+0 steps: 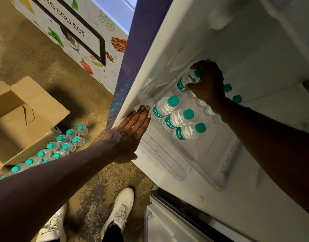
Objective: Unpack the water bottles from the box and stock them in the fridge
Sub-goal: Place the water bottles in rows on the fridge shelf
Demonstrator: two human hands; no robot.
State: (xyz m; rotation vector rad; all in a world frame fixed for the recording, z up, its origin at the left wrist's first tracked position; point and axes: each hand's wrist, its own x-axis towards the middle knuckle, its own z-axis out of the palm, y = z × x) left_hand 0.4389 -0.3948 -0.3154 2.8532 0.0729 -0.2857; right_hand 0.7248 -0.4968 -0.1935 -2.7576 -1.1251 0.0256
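My right hand (207, 83) reaches into the open fridge and grips a small clear water bottle (184, 82) with a teal cap by its neck, over the back of the shelf (208, 147). Three matching bottles (178, 117) stand in a row at the shelf's front left. More teal caps (236, 98) show behind my right forearm. My left hand (131, 131) lies flat with straight fingers against the edge of the fridge's left wall (132, 95). Several bottles (62, 147) stand on the floor beside the open cardboard box (26, 117).
A printed white cabinet (90, 49) with a black-framed slot stands behind the box on the left. My white shoes (120, 212) are on the speckled floor below the fridge. A lower fridge compartment (171, 222) sits at bottom right.
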